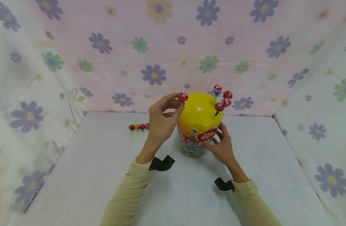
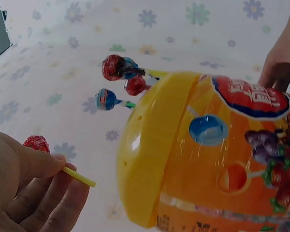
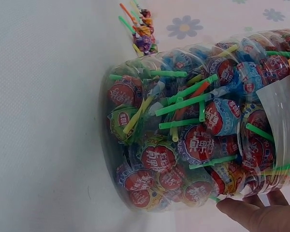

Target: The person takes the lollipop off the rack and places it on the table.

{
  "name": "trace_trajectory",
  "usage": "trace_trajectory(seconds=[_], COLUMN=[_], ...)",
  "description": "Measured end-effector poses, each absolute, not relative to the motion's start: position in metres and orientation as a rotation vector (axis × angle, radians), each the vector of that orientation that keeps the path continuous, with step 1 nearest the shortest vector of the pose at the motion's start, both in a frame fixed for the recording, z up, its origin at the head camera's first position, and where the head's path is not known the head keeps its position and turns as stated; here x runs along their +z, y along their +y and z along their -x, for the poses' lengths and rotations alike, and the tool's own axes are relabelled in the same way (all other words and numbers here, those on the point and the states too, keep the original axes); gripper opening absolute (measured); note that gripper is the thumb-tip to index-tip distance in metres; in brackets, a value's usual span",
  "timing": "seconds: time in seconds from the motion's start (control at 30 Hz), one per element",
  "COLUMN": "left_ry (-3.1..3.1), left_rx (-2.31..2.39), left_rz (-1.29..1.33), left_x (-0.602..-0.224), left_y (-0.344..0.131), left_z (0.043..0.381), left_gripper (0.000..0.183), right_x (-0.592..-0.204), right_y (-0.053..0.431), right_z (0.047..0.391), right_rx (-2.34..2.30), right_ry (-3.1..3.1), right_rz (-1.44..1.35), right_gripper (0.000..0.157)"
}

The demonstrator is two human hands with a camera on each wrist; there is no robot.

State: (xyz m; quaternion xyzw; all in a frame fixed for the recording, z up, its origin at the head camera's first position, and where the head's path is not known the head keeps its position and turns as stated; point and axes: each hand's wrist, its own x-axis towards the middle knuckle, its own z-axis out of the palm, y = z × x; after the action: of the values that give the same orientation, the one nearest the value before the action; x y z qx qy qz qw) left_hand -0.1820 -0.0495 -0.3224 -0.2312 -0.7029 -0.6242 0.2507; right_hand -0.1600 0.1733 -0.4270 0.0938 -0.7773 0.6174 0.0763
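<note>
My left hand (image 1: 162,121) pinches a red-wrapped lollipop (image 1: 183,96) between thumb and fingers, to the left of a yellow domed lid (image 1: 199,110). The left wrist view shows its yellow stick (image 2: 82,178) pointing at the lid, apart from it. That lid tops a clear plastic jar (image 3: 164,121) packed with wrapped lollipops and colourful sticks. Several red and blue lollipops (image 1: 217,89) stand upright or tilted on the lid's right side, and small holes dot its surface. My right hand (image 1: 223,147) grips the jar's right side, thumb in front; part of its fingers are hidden behind the jar.
Left of the jar, a row of lollipops (image 1: 137,127) lies on the white tabletop (image 1: 85,175), partly hidden by my left hand. A flower-patterned cloth (image 1: 167,47) hangs behind and along both sides. Black straps (image 1: 162,163) stick out at my wrists.
</note>
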Motion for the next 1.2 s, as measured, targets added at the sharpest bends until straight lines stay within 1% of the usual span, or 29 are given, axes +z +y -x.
trace_trajectory(seconds=[0.17, 0.33, 0.53, 0.7, 0.83, 1.07, 1.2], left_ry=[-1.915, -1.964, -2.115, -2.273, -2.368, -2.463, -2.526], left_rx=[-1.701, -1.693, -1.679, -1.726, -1.714, -1.620, -1.564], left_rz=[0.561, 0.467, 0.243, 0.024, -0.074, -0.128, -0.162], left_x=[-0.336, -0.358, -0.402, -0.444, -0.472, -0.497, -0.504], left_y=[-0.071, -0.095, -0.125, -0.144, -0.153, -0.157, -0.158], left_z=[0.184, 0.189, 0.197, 0.205, 0.210, 0.219, 0.224], left_gripper=[0.036, 0.038, 0.040, 0.041, 0.042, 0.040, 0.039], right_x=[-0.425, -0.431, -0.455, -0.459, -0.457, -0.425, -0.442], right_y=[0.173, 0.175, 0.181, 0.182, 0.181, 0.172, 0.177], right_z=[0.159, 0.161, 0.173, 0.175, 0.174, 0.159, 0.168], right_rx=[1.843, 1.835, 1.849, 1.834, 1.849, 1.829, 1.839], right_ry=[-2.334, -2.332, -2.316, -2.312, -2.317, -2.362, -2.347], right_rz=[-0.280, -0.287, -0.265, -0.266, -0.261, -0.250, -0.240], right_gripper=[0.092, 0.092, 0.097, 0.097, 0.098, 0.092, 0.094])
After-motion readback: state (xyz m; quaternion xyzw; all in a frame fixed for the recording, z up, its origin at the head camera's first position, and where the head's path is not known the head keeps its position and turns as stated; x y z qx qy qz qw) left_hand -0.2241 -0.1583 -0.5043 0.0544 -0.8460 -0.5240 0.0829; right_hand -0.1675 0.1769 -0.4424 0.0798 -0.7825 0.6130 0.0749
